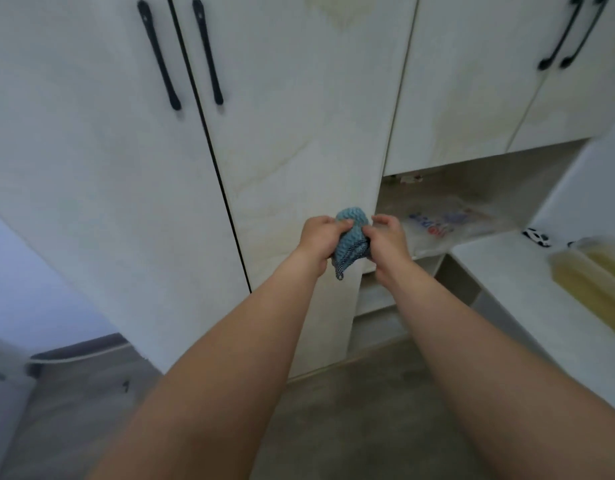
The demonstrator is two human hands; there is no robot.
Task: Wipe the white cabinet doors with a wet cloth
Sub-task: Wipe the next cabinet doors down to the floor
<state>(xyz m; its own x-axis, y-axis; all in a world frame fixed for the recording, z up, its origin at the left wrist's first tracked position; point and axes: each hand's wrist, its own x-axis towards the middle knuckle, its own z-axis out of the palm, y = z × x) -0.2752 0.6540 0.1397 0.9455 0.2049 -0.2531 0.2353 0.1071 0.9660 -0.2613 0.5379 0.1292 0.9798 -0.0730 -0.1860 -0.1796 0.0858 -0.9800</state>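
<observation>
Our left hand (pixel 318 239) and right hand (pixel 385 239) both grip the bunched blue cloth (pixel 349 242) before the lower right edge of the tall white cabinet door (pixel 299 133), so we judge we are refolding it; next, press it flat against that door.

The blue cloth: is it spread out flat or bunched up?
Bunched up. The blue cloth is a crumpled wad gripped between the left hand and right hand, one hemmed corner hanging below.
</observation>
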